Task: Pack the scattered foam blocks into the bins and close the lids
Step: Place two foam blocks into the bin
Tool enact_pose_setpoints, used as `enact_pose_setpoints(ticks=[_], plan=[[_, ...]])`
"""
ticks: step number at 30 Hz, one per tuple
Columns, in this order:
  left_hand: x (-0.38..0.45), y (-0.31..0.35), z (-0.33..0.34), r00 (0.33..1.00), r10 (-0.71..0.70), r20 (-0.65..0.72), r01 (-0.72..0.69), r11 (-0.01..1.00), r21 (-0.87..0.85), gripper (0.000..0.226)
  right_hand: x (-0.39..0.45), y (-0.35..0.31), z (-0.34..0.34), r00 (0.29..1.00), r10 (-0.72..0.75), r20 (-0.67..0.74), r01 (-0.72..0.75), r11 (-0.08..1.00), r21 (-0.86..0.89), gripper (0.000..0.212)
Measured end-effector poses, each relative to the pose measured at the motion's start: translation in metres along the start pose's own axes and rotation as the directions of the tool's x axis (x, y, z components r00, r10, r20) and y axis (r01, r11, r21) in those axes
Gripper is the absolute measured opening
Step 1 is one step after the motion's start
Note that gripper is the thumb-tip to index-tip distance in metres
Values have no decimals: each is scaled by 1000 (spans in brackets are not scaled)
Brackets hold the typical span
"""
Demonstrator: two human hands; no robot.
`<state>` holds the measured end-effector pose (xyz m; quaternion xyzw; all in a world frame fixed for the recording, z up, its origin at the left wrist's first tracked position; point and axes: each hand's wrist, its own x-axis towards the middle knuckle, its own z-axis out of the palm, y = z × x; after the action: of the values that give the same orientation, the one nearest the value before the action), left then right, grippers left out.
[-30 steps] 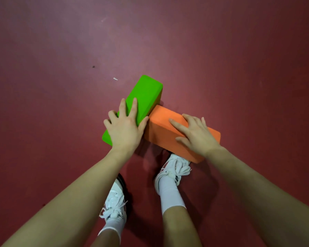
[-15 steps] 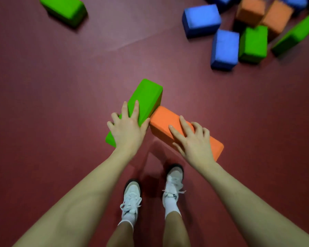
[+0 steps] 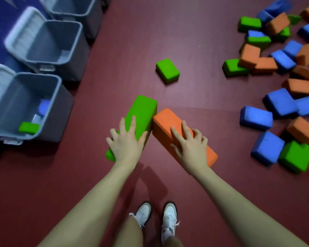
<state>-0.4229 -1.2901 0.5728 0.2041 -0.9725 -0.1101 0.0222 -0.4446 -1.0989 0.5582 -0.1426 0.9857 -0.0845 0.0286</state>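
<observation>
Foam like this should be light and springy, soft enough to dent under a thumb, with a matte skin that is unlikely to slip. The left hand [image 3: 126,145] holds the green block [image 3: 141,113] from above, fingers spread over its top face and thumb wrapped down the inner side. The right hand [image 3: 190,147] holds the orange block [image 3: 169,122] the same way, and the two blocks touch at their far corners, apparently lifted off the floor [image 3: 168,32]. Each grip sits near the block's near end, so the far end may droop; a hold nearer the middle would balance better. The nearest open bin [image 3: 57,97], off to the left, already has a green and a blue block inside. Many more blocks lie scattered at right.
</observation>
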Motion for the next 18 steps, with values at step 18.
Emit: enact_pose_setpoints(ticks=[18], plan=[[81, -330, -173, 795, -580, -176, 574, 814, -89, 63, 160, -404, -28, 834, -540, 108, 543, 840, 9, 52]])
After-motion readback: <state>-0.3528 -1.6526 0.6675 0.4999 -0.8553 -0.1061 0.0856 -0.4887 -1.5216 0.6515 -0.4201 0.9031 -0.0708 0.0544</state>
